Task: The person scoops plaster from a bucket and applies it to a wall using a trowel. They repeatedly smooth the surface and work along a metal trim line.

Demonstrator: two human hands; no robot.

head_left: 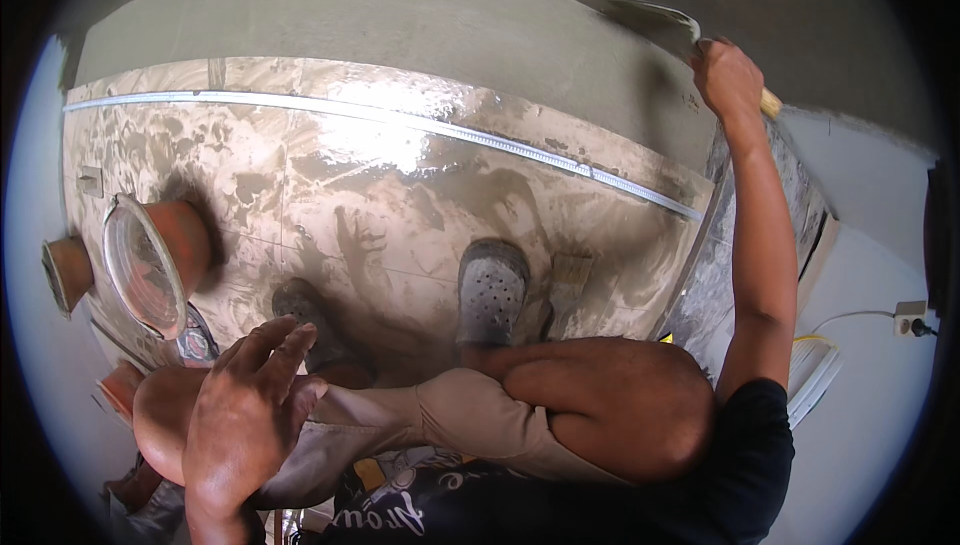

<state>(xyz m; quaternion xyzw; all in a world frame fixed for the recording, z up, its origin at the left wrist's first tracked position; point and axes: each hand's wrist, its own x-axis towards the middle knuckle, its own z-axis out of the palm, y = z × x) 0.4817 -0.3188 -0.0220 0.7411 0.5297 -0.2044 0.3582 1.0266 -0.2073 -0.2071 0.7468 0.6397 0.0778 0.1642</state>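
Observation:
My right hand grips the wooden handle of a steel trowel, its blade against grey render along the upper part of the view. My left hand hangs over my left knee, empty, fingers loosely bent and apart. Below the render, a long silver metal strip lies across wet, smeared tiles.
Orange buckets stand at the left; a smaller one is beside the wall. My feet in grey clogs are on the tiles. A socket box with a cable and plug sits at the right, near a dark stone-patterned strip.

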